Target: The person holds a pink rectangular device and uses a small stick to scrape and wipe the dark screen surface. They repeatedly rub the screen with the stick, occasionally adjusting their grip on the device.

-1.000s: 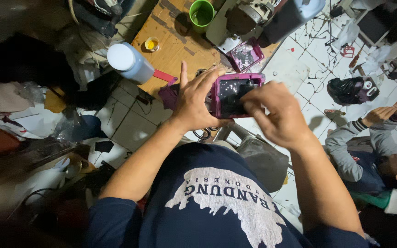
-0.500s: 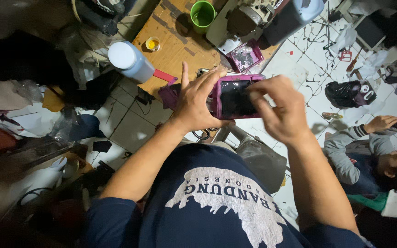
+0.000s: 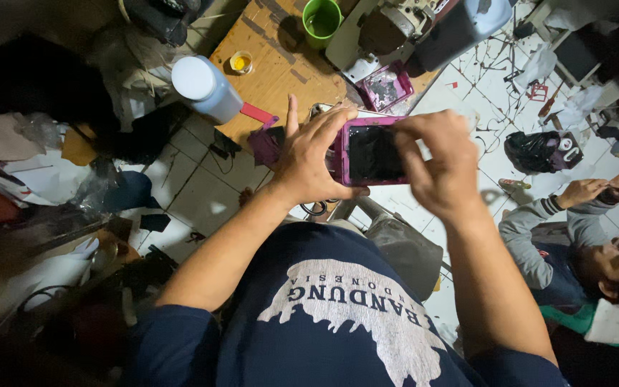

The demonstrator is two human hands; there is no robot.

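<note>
**Two hands, one pink tray**

Two hands hold a small pink tray (image 3: 371, 152) up in front of the person's chest, above the tiled floor (image 3: 202, 193); the left hand (image 3: 313, 159) grips its left edge, thumb underneath and fingers curled over the top, the forefinger sticking straight up; the right hand (image 3: 435, 161) closes over the right edge, fingers folded onto the rim. The tray's inside is dark (what lies in it cannot be made out).

Beyond the hands stands a wooden table (image 3: 281, 68); on it sit a green cup (image 3: 322, 20), a small yellow pot (image 3: 241, 63), a white-capped bottle (image 3: 205, 87) at the near corner and a second pink tray (image 3: 385, 86) beside a sewing machine (image 3: 395, 25). A red strip (image 3: 258, 113) juts from the table's edge, just beside the bottle.

To the right, well apart, another person in a grey sleeve (image 3: 531, 236) sits low on the floor, their hands (image 3: 600, 190) brought together; a black bag (image 3: 539, 150) lies near them on the tiles.
</note>
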